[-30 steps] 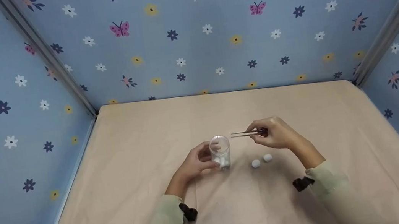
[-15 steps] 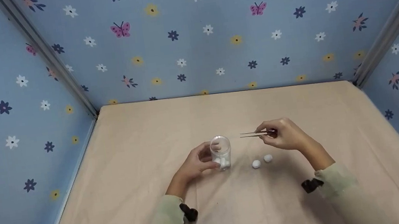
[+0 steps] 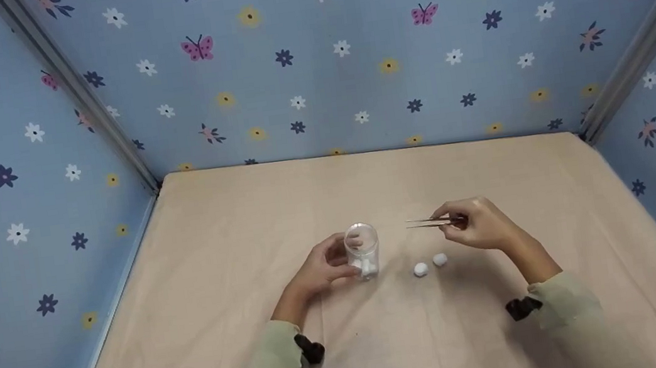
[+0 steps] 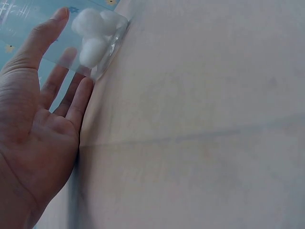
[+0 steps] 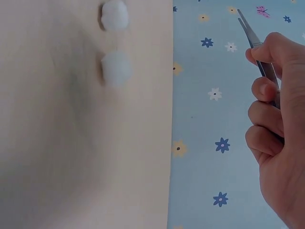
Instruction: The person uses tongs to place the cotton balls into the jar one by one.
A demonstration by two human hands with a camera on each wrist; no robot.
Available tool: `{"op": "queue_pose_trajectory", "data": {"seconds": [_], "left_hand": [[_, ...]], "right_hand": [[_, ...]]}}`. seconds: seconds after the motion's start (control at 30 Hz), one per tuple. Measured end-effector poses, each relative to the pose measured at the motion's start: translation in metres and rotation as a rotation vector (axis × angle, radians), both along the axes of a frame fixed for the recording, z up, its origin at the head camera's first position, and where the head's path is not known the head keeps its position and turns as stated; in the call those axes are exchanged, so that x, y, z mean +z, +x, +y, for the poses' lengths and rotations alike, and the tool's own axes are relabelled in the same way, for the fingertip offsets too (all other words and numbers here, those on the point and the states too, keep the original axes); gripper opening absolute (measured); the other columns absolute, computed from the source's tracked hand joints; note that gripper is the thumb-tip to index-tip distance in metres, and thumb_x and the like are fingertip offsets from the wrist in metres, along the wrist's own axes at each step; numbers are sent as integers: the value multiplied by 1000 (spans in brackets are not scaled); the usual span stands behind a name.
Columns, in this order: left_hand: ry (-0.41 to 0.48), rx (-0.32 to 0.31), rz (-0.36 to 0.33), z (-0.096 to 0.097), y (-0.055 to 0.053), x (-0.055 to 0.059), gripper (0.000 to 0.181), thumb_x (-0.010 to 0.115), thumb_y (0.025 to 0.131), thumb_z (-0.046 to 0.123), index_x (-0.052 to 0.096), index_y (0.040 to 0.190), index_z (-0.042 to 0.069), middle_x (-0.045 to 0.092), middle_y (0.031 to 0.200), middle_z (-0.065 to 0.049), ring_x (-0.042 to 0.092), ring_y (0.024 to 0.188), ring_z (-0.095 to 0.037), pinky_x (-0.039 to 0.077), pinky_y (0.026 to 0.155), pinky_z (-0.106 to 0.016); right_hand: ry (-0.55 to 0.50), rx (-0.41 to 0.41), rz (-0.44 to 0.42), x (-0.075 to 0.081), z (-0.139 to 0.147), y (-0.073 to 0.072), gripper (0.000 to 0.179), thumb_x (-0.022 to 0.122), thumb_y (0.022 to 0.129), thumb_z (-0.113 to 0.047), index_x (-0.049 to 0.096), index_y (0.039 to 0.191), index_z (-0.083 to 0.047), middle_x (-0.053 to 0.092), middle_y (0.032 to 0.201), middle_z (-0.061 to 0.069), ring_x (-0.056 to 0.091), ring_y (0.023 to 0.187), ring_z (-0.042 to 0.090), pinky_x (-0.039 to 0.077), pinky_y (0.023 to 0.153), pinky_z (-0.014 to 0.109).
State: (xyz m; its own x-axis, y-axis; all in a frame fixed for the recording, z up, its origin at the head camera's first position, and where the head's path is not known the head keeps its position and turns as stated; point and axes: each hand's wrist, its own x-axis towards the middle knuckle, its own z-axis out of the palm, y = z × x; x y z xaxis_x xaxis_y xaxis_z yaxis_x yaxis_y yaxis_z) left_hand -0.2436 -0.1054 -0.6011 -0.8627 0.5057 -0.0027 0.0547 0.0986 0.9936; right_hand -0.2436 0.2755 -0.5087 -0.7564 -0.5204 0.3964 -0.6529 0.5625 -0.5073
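A clear jar stands upright on the table, its top uncovered, and my left hand grips its side. Several white cotton balls lie in the bottom of the jar in the left wrist view. To the right, my right hand holds metal tweezers above the table between thumb and fingers. The tweezers' tips are apart with nothing between them and point left toward the jar. Below them, two cotton balls sit close together on the table; both also show in the right wrist view.
A beige cloth with faint creases covers the table. Blue flower-patterned walls enclose it at the back and both sides, with grey metal posts at the corners. A black wrist device is strapped at each sleeve.
My right hand has drawn back to the right and slightly toward me with the tweezers, away from the jar. My left hand, the jar and the two loose cotton balls have stayed put.
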Motion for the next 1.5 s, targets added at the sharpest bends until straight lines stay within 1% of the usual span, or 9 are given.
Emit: {"op": "queue_pose_trajectory", "data": {"seconds": [0.23, 0.33, 0.5, 0.7, 0.77, 1.0, 1.2, 1.33, 1.5], "left_hand": [[-8, 11, 4, 0, 0, -1, 71, 88, 94, -1, 57, 158, 3, 65, 158, -22, 63, 151, -38, 53, 130, -48], [-6, 8, 9, 0, 0, 0, 71, 87, 95, 0, 57, 159, 3, 65, 158, -23, 62, 151, -38, 52, 130, -50], [0, 3, 3, 0, 1, 0, 73, 87, 94, -1, 56, 160, 3, 64, 160, -24, 61, 152, -40, 52, 131, -50], [-1, -4, 16, 0, 0, 1, 72, 86, 94, -3, 55, 160, 1, 63, 159, -26, 61, 151, -41, 53, 130, -48], [-6, -2, 18, 0, 0, 0, 72, 87, 94, -2, 55, 160, 1, 63, 158, -26, 62, 151, -40, 53, 130, -48], [-10, 3, 20, 0, 0, 1, 73, 88, 94, 1, 57, 159, 4, 65, 156, -23, 64, 148, -35, 53, 130, -48], [-7, 6, 25, 0, 0, -1, 72, 88, 95, 2, 57, 159, 2, 66, 155, -24, 65, 147, -36, 54, 129, -44], [-10, 9, 20, 0, 0, -1, 71, 88, 95, 2, 57, 159, 2, 66, 155, -24, 65, 147, -36, 53, 129, -46], [-16, 14, 8, 1, 0, -1, 71, 88, 94, 0, 58, 159, 4, 66, 155, -23, 64, 148, -37, 51, 131, -50]], "right_hand": [[7, -4, -4, -4, 8, 1, 20, 78, 91, 3, 85, 109, -5, 64, 68, -3, 39, 61, -5, 38, 57, 22], [4, -8, -4, -4, 12, 3, 21, 78, 92, 3, 85, 110, -5, 65, 69, -3, 38, 61, -5, 37, 57, 22], [2, -6, 30, -5, 18, 5, 22, 79, 91, 3, 86, 109, -8, 66, 69, -4, 38, 62, -6, 37, 57, 22], [-5, -5, 61, -10, 25, 8, 21, 80, 90, 4, 86, 106, -8, 67, 69, -3, 39, 62, -6, 37, 55, 22], [-6, -10, 59, -11, 27, 8, 22, 80, 90, 4, 86, 106, -10, 67, 70, -4, 39, 62, -6, 37, 55, 22], [9, -15, 55, -15, 31, 11, 21, 81, 91, 4, 85, 107, -8, 65, 67, -4, 37, 60, -8, 37, 54, 22], [14, -15, 42, -21, 33, 12, 20, 82, 90, 3, 86, 106, -10, 66, 67, -4, 39, 61, -8, 39, 55, 22], [19, -6, 24, -25, 31, 14, 20, 82, 91, 3, 86, 106, -10, 67, 68, -4, 39, 61, -7, 39, 55, 22], [30, -9, -2, -32, 29, 17, 19, 82, 91, 1, 86, 105, -11, 65, 67, -5, 40, 62, -7, 39, 57, 21]]}}
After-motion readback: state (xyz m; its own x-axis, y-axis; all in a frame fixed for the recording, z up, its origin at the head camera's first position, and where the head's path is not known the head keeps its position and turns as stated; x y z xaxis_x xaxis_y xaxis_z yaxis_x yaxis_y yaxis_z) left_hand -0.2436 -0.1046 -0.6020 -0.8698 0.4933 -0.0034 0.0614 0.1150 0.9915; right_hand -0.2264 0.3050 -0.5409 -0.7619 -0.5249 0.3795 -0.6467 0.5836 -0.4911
